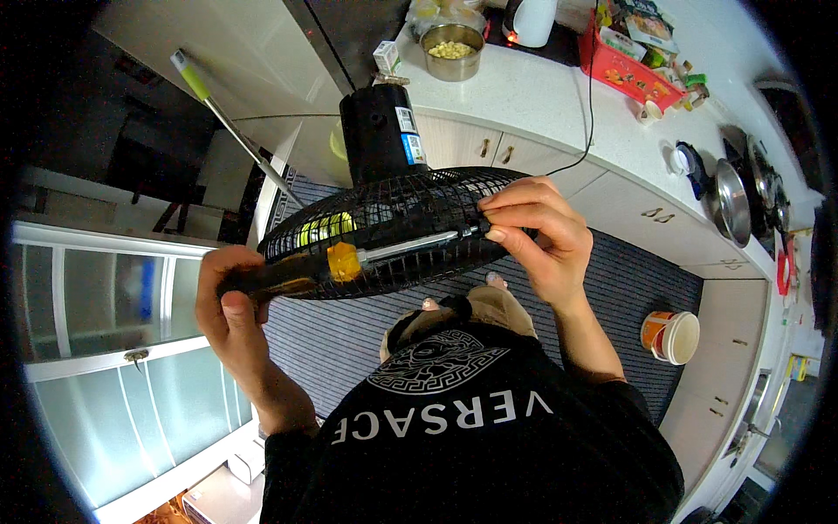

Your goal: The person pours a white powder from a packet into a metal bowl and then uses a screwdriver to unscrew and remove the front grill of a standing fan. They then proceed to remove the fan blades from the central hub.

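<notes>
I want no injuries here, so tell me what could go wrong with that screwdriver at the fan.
First, the screwdriver might slip sideways and jab the right hand, since its tip sits close beside that thumb and fingers. Second, with the left hand pushing from the far end of the handle, a slip could drive the shaft into the black fan grille, perhaps scratching or bending its wires.
</notes>
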A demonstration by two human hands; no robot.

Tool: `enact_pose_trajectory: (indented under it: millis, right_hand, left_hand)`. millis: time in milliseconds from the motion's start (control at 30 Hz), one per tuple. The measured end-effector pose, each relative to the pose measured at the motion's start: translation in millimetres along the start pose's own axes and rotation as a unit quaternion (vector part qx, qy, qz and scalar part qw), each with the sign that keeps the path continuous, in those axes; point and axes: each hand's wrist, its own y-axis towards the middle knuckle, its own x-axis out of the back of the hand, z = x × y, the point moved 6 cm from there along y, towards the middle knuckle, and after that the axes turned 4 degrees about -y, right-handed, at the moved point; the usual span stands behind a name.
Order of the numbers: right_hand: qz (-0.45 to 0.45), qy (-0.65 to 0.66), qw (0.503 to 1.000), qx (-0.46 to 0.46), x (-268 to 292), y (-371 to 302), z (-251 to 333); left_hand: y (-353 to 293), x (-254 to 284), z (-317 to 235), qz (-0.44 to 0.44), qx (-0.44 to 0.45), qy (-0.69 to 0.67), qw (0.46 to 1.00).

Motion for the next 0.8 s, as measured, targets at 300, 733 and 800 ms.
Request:
enact_pose_trajectory:
  millis: [300,733,800]
  right_hand:
    - [-0.008,-0.001,1.000,-0.010,-1.2,0.9,0.3]
    - [0.005,-0.023,1.000,0.011,-1.7,3.1,2.9]
    - [0.000,-0.029,1.000,0.012,-1.1,2.0,3.4]
  left_hand:
    - [1.4,-14.5,-3.8,0.049,-0.043,-0.233,0.970]
    - [0.9,-5.0,7.2,0.071,0.050,-0.147,0.985]
    - [1.1,-4.5,8.9,0.058,0.053,-0.144,0.986]
